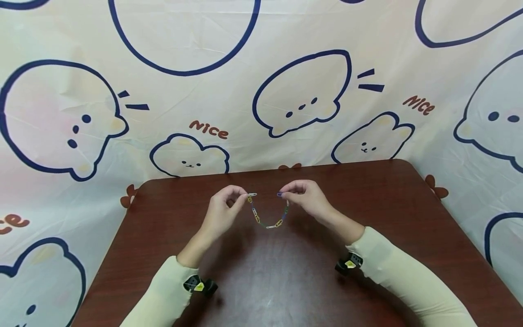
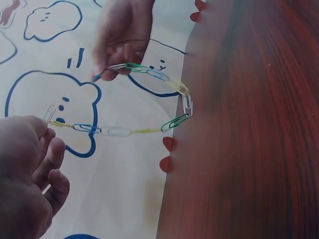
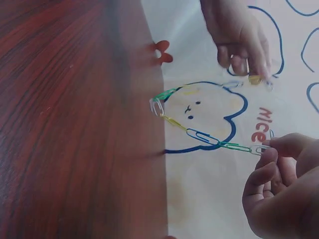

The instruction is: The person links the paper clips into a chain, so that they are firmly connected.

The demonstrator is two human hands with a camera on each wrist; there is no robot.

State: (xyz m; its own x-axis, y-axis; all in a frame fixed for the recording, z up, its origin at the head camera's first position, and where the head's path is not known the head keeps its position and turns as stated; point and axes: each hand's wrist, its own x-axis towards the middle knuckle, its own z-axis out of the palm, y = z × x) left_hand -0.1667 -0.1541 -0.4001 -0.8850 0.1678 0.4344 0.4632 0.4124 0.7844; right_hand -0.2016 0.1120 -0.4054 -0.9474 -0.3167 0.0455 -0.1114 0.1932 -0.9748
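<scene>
A chain of linked paper clips [image 1: 279, 223] in white, yellow, green and blue hangs in a U between my two hands, over the table. My left hand [image 1: 222, 209] pinches the white paper clip [image 1: 252, 194] at one end between thumb and fingertips. At the other end, my right hand [image 1: 308, 197] pinches a blue paper clip [image 1: 279, 194]. In the left wrist view the chain [image 2: 174, 122] curves from one hand to the other, with yellow, blue, white and green links. The right wrist view shows the same chain [image 3: 203, 137] joined link to link.
Below the hands is a dark reddish-brown wooden table [image 1: 269, 281] with rounded back corners. A pale cloth [image 1: 237, 100] printed with cartoon outlines and "Nice" hangs behind and at both sides. Small black devices [image 1: 349, 263] are strapped at both wrists, over light sleeves [image 1: 408, 277].
</scene>
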